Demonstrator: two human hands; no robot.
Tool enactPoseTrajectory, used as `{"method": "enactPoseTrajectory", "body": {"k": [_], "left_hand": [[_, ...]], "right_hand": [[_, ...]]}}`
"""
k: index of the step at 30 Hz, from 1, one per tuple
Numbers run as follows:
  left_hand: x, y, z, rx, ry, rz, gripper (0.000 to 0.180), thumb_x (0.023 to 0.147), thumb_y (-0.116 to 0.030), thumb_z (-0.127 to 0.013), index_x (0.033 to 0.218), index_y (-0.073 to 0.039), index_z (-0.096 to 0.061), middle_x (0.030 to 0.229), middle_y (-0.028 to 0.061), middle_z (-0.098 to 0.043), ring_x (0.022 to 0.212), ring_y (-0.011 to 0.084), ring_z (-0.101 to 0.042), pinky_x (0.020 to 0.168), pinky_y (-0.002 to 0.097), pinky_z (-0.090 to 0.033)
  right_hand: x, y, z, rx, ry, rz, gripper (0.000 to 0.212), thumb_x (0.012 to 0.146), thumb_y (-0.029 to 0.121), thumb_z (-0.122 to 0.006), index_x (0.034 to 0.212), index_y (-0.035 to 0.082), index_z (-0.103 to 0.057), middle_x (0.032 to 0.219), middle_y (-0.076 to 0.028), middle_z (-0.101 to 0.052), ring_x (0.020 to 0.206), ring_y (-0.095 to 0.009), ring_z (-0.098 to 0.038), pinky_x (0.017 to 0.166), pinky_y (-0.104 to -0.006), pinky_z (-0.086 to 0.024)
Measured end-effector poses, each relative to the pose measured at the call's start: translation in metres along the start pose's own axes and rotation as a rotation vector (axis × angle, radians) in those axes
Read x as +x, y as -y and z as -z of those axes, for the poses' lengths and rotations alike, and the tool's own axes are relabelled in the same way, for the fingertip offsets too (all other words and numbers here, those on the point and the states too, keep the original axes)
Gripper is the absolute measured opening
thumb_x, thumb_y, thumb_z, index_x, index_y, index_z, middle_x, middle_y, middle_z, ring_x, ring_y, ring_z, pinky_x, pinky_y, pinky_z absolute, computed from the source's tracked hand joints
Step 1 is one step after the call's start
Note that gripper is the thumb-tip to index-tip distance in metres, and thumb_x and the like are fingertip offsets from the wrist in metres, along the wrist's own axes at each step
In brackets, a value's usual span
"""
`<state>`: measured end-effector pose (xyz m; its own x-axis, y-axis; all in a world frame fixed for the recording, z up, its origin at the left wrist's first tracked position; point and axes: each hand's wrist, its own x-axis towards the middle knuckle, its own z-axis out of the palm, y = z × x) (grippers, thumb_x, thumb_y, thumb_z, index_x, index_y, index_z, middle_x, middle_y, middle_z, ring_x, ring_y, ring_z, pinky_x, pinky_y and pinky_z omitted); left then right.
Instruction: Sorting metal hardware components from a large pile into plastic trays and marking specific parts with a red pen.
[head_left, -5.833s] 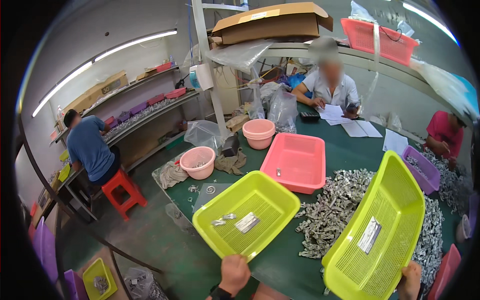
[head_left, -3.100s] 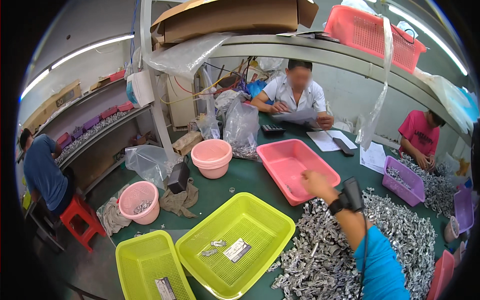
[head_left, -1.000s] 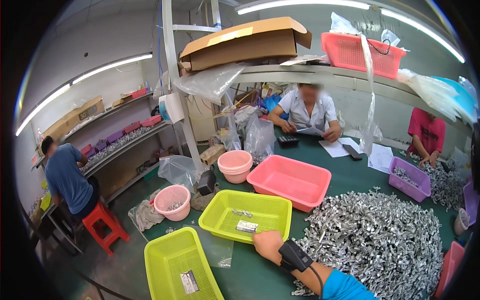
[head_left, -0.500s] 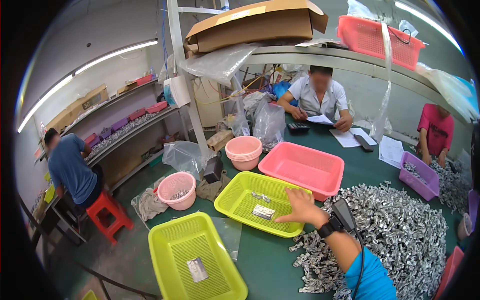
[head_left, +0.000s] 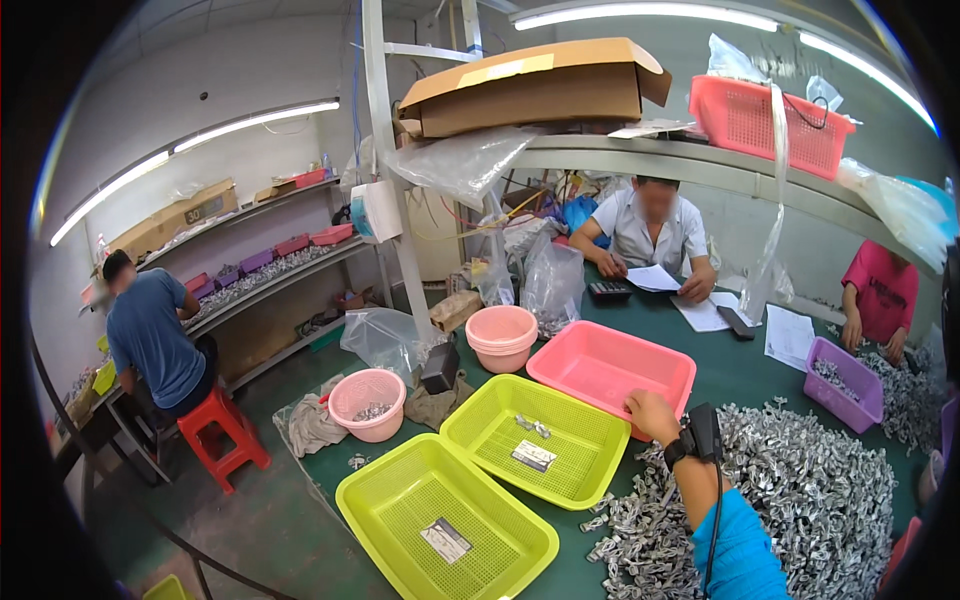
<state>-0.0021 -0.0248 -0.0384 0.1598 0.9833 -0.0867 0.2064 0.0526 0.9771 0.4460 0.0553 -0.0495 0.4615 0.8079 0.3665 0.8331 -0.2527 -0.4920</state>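
Note:
My right hand [head_left: 655, 415] is at the near right corner of a pink basin [head_left: 575, 375]. Its fingers are curled at the rim and look closed on it. A black watch strap circles that wrist, with a dark cabled device beside it. Just left of the hand, a yellow-green mesh basket [head_left: 590, 485] holds a few small silver metal parts [head_left: 532, 427] and a printed card [head_left: 535, 455]. Nearer to me, a second yellow-green basket [head_left: 390, 535] has a card [head_left: 446, 540] lying in it. My left hand is out of view.
A heap of silver metal parts [head_left: 790, 490] covers the right of the green table. Beyond stand stacked pink bowls [head_left: 502, 335], a pink bowl of parts [head_left: 368, 400] and a purple basket [head_left: 845, 405]. Co-workers sit across the table and at the left shelves.
My right hand has gone from spread over the farther green basket to the pink basin's corner, its fingers now curled. The nearer green basket has shifted right, against the other. The view has tilted up.

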Motion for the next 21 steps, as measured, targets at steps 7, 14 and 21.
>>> {"method": "enactPoseTrajectory", "body": {"k": [7, 14, 21], "left_hand": [[-0.013, -0.011, -0.006, -0.051, 0.102, 0.039, 0.01, 0.073, -0.009, -0.054, 0.07, 0.0, -0.05, 0.055, -0.0025, -0.045, 0.049, 0.0038, -0.038, 0.043, 0.0185, -0.031], [-0.011, -0.017, 0.023, 0.195, 0.282, -0.036, 0.014, 0.071, -0.007, -0.054, 0.063, 0.003, -0.05, 0.05, 0.0007, -0.045, 0.046, 0.0052, -0.039, 0.04, 0.0205, -0.029], [-0.008, -0.017, 0.022, 0.28, 0.38, -0.178, 0.017, 0.068, -0.006, -0.055, 0.057, 0.004, -0.05, 0.048, 0.0042, -0.047, 0.041, 0.0066, -0.038, 0.037, 0.022, -0.028]], "right_hand": [[0.001, 0.025, -0.022, 0.047, 0.157, 0.079, 0.026, 0.064, 0.018, -0.051, 0.086, 0.007, -0.056, 0.078, -0.015, -0.055, 0.075, -0.03, -0.052, 0.066, -0.0363, -0.04], [-0.012, 0.047, 0.003, 0.047, 0.399, 0.124, 0.032, 0.062, 0.013, -0.055, 0.093, 0.007, -0.054, 0.084, -0.014, -0.055, 0.077, -0.028, -0.052, 0.068, -0.034, -0.041], [-0.012, 0.041, -0.001, 0.075, 0.424, 0.143, 0.029, 0.067, 0.02, -0.052, 0.091, 0.003, -0.053, 0.078, -0.014, -0.056, 0.072, -0.027, -0.053, 0.063, -0.0334, -0.042]]}}
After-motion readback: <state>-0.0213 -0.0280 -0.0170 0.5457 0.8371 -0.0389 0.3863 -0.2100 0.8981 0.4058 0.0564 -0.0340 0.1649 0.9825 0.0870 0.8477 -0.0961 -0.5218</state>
